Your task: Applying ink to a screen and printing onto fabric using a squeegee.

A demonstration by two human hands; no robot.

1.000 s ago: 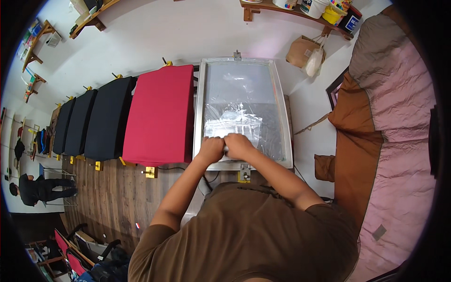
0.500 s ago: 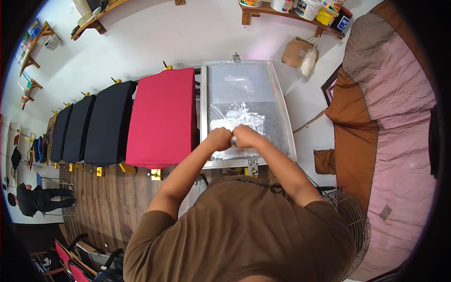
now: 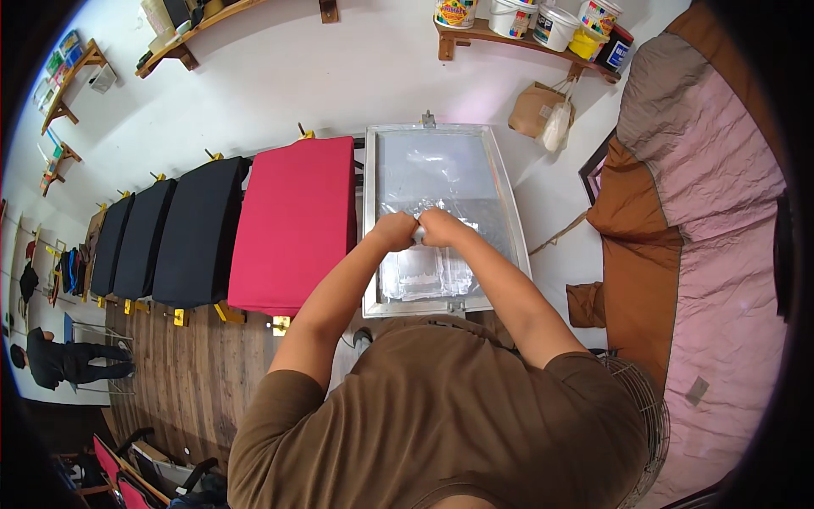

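Well, from where I stand a white wall (image 3: 297,93) takes up most of the room, with a dark plank floor (image 3: 178,356) beneath it and a wide spread of crumpled pink and brown cloth (image 3: 721,220) down the right side. Against the wall runs a row of boards; several wear black covers (image 3: 197,233), and the nearest has a bright red cover (image 3: 292,225). Just right of the red one lies a metal-framed printing screen (image 3: 370,195), directly before the person in the brown T-shirt (image 3: 441,407). Above and to the right, a wooden shelf (image 3: 483,34) carries plastic tubs (image 3: 557,30), and a brown paper bag (image 3: 532,110) hangs under it. On the near half of the mesh sits a glossy white smear (image 3: 420,276). Over the middle of the screen, the left hand (image 3: 395,232) and right hand (image 3: 439,227) are side by side, both curled into fists around a pale grey handle (image 3: 418,235). Only a short bit of it shows between them; I can't tell what lies beneath. Smallest is the metal clamp (image 3: 428,121) at the screen's far edge.
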